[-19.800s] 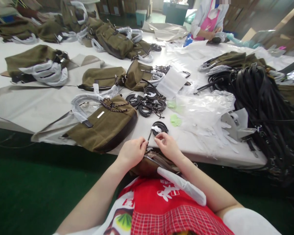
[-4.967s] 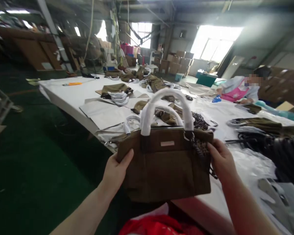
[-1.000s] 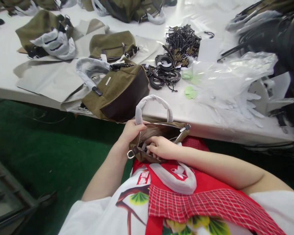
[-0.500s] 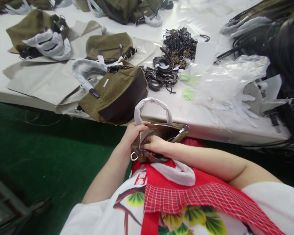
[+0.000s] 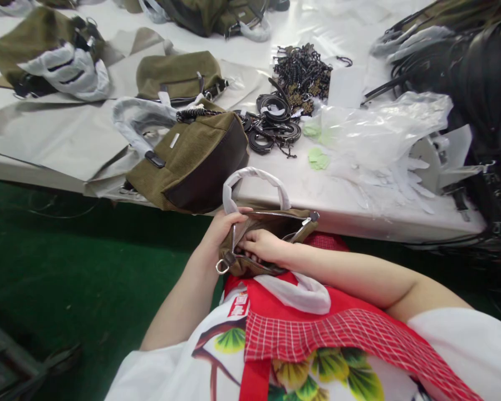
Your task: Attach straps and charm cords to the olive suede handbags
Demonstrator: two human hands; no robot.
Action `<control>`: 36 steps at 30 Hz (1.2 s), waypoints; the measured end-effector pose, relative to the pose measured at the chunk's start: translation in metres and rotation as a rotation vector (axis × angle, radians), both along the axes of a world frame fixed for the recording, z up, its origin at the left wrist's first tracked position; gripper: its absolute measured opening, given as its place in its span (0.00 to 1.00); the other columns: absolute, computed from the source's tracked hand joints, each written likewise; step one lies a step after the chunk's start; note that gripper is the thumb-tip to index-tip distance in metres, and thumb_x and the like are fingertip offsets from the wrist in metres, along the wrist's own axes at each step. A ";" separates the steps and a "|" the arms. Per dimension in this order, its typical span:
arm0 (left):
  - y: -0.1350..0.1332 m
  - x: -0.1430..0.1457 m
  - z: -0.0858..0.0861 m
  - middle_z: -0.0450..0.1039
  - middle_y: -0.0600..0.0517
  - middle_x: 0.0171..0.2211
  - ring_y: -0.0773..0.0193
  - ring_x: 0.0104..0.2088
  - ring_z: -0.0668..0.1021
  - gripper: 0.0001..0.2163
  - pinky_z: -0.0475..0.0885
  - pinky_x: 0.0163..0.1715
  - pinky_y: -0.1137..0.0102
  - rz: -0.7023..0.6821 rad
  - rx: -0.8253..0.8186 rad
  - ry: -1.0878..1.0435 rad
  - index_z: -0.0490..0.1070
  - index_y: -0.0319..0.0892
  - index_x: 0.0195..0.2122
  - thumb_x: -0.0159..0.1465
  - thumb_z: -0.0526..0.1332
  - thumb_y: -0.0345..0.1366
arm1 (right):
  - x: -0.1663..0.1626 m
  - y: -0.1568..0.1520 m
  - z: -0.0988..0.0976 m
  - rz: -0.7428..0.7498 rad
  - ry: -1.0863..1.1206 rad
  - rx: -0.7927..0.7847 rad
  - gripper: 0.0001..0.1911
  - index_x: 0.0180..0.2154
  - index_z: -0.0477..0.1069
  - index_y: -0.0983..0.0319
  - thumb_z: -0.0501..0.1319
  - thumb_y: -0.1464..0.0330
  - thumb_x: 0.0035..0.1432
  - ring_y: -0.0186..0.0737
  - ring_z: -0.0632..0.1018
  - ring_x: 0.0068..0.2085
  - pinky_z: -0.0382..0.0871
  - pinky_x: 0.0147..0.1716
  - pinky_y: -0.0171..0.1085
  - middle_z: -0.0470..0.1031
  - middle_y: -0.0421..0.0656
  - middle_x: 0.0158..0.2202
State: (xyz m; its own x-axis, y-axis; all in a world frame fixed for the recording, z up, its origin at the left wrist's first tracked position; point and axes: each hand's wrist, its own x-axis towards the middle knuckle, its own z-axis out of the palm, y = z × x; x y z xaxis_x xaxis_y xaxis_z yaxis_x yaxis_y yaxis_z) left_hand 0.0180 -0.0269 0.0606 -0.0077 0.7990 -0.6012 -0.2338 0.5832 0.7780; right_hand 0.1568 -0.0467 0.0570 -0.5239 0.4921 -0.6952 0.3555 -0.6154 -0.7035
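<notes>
A small olive-brown handbag [image 5: 290,224] rests on my lap below the table edge, its zipper open and its handle [image 5: 254,177] wrapped in white paper. My left hand [image 5: 222,225] grips the bag's left end at the base of the handle, fingers closed. My right hand [image 5: 264,245] reaches into the open mouth of the bag. Its fingertips are hidden inside, curled. Whether they hold anything is hidden.
The white table [image 5: 338,195] carries another olive handbag [image 5: 187,161] near its edge, more bags [image 5: 177,75] further back, coiled black straps [image 5: 273,125], green tags [image 5: 318,159], clear plastic [image 5: 379,120] and a heap of black straps [image 5: 480,83] at the right. Green floor [image 5: 67,262] lies to the left.
The view has drifted slightly left and down. Both hands stay on the bag; my right hand has shifted a little deeper toward the bag's left end.
</notes>
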 end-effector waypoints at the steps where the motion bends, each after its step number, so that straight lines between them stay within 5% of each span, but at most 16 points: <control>1: 0.000 -0.001 0.000 0.78 0.52 0.24 0.62 0.27 0.77 0.16 0.70 0.30 0.70 -0.003 -0.002 -0.003 0.80 0.38 0.34 0.41 0.67 0.32 | 0.002 0.001 0.000 -0.007 -0.007 0.002 0.10 0.28 0.69 0.63 0.57 0.74 0.63 0.26 0.65 0.15 0.59 0.16 0.27 0.66 0.32 0.17; 9: -0.001 -0.001 0.002 0.78 0.52 0.24 0.63 0.26 0.78 0.16 0.71 0.31 0.70 -0.017 -0.015 -0.034 0.79 0.37 0.35 0.42 0.68 0.33 | 0.023 0.004 0.008 -0.083 -0.099 -0.001 0.10 0.25 0.69 0.64 0.56 0.77 0.57 0.24 0.61 0.14 0.53 0.13 0.26 0.64 0.32 0.16; 17: -0.002 0.003 0.002 0.79 0.50 0.26 0.60 0.28 0.79 0.18 0.73 0.31 0.69 -0.041 -0.032 -0.053 0.78 0.37 0.37 0.43 0.67 0.34 | 0.012 0.009 0.000 0.010 -0.079 -0.037 0.16 0.21 0.68 0.64 0.57 0.70 0.62 0.28 0.64 0.12 0.55 0.10 0.27 0.66 0.36 0.13; 23: -0.004 0.000 0.001 0.79 0.49 0.28 0.59 0.26 0.79 0.19 0.72 0.26 0.68 -0.058 -0.042 -0.037 0.78 0.38 0.40 0.45 0.66 0.34 | 0.014 0.013 0.002 -0.028 -0.029 -0.016 0.10 0.27 0.70 0.65 0.55 0.76 0.59 0.24 0.64 0.13 0.54 0.10 0.25 0.68 0.33 0.16; 30: 0.001 -0.004 -0.002 0.77 0.52 0.23 0.61 0.24 0.77 0.19 0.71 0.28 0.69 -0.077 -0.022 0.013 0.79 0.37 0.38 0.43 0.68 0.34 | 0.059 0.019 0.048 -0.149 0.142 0.048 0.05 0.28 0.71 0.64 0.60 0.70 0.54 0.24 0.64 0.13 0.53 0.12 0.25 0.68 0.33 0.16; 36: 0.004 -0.006 0.001 0.78 0.52 0.25 0.61 0.26 0.77 0.17 0.70 0.29 0.70 -0.101 -0.006 0.061 0.80 0.39 0.36 0.42 0.68 0.35 | 0.176 0.016 0.100 -0.336 0.057 0.247 0.16 0.28 0.74 0.62 0.68 0.56 0.51 0.25 0.63 0.12 0.50 0.12 0.27 0.67 0.35 0.15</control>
State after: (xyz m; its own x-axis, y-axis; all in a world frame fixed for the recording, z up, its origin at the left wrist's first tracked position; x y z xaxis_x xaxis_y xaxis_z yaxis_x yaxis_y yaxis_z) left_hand 0.0116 -0.0228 0.0620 0.0358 0.7937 -0.6073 -0.1266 0.6064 0.7851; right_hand 0.3327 -0.0308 0.1573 -0.3397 0.7906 -0.5095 0.1200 -0.5008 -0.8572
